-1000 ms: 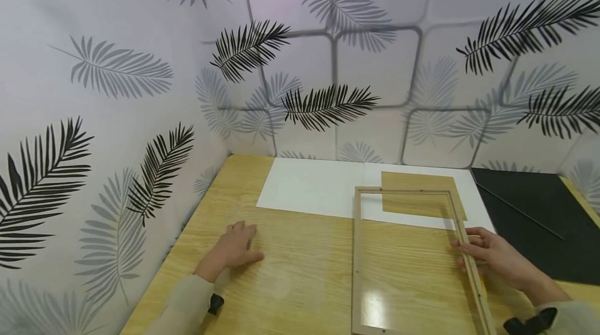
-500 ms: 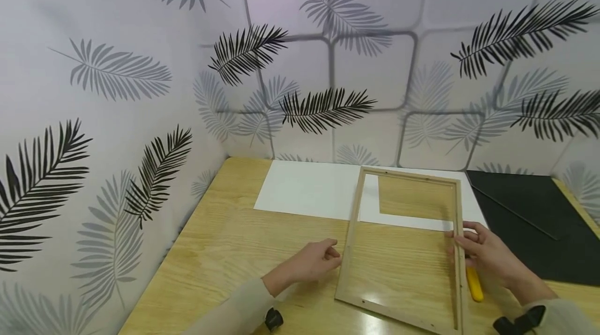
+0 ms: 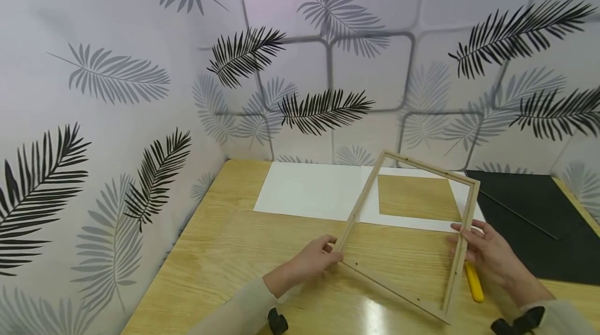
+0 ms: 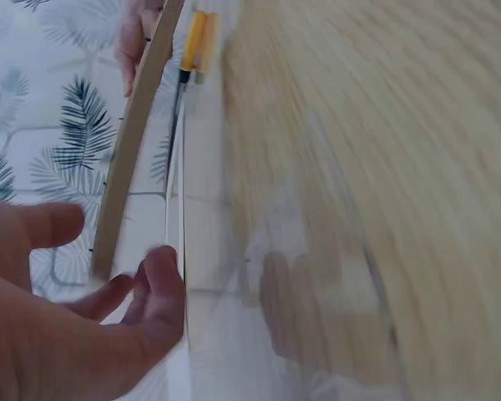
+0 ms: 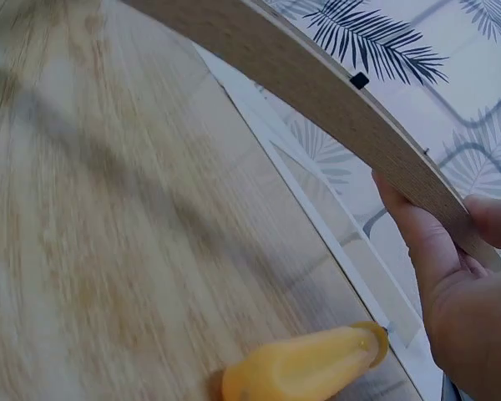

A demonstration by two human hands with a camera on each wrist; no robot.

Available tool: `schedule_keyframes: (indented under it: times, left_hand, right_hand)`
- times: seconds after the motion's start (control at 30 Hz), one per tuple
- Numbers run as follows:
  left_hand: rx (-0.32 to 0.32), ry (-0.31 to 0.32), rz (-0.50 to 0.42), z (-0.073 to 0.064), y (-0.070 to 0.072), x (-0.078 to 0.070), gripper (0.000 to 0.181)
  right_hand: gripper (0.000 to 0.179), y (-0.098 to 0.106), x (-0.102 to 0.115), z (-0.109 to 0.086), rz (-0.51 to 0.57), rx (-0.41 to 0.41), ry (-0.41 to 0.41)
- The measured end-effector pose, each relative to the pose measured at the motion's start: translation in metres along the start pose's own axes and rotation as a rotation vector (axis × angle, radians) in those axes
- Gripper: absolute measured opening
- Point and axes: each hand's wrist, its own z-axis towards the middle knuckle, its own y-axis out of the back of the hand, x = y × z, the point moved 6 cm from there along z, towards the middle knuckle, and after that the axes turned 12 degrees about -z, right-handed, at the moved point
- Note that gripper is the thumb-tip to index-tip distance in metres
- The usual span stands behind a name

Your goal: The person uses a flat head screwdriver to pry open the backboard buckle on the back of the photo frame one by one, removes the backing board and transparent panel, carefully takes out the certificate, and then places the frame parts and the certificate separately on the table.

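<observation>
A thin light-wood picture frame (image 3: 457,267) is held tilted above the table, with its near corner low and its far corner raised. My right hand (image 3: 492,251) grips the frame's right side, thumb on one face and fingers on the other, as the right wrist view shows. At its lower left corner, my left hand (image 3: 311,262) holds the frame between thumb and curled fingers. Small dark fasteners dot the frame's edge. Below the right hand lies a yellow-handled tool (image 3: 474,283); its far end is hidden in the head view.
A plain white sheet (image 3: 309,189) lies at the back of the wood-grain table (image 3: 234,257). Beside it is a white mat (image 3: 417,224) with a rectangular cutout. A black board (image 3: 529,241) with a thin rod (image 3: 520,215) lies at right. Patterned walls stand behind and at left.
My left hand has moved right from the bare tabletop to the frame's left corner. The frame has turned and tilted, its far edge rising, with the right hand holding it throughout.
</observation>
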Motion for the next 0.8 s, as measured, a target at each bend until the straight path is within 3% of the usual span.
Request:
schedule_keyframes:
  times: [0.13, 0.23, 0.5, 0.67, 0.73, 0.8]
  left_hand:
    - [-0.045, -0.020, -0.387, 0.003, -0.001, -0.001, 0.044]
    - [-0.079, -0.040, -0.535, 0.007, -0.002, -0.001, 0.040]
    - [-0.195, -0.035, -0.535, 0.016, 0.008, 0.003, 0.029]
    - [-0.147, -0.017, -0.508, 0.018, 0.034, -0.001, 0.034]
    - [-0.112, -0.014, -0.462, 0.019, 0.049, -0.003, 0.035]
    - [-0.090, -0.014, -0.407, 0.019, 0.066, -0.007, 0.037]
  right_hand:
    - [0.029, -0.003, 0.005, 0.004, 0.156, -0.013, 0.040]
    - [0.028, -0.007, 0.007, 0.006, 0.173, 0.005, 0.064]
    - [0.022, -0.004, 0.009, 0.003, 0.053, -0.015, 0.046]
    - [0.010, 0.013, 0.024, -0.001, 0.150, -0.075, 0.010]
    - [0.013, 0.016, 0.029, -0.006, 0.040, -0.073, -0.028]
    - [0.017, 0.015, 0.027, -0.011, -0.195, -0.037, -0.109]
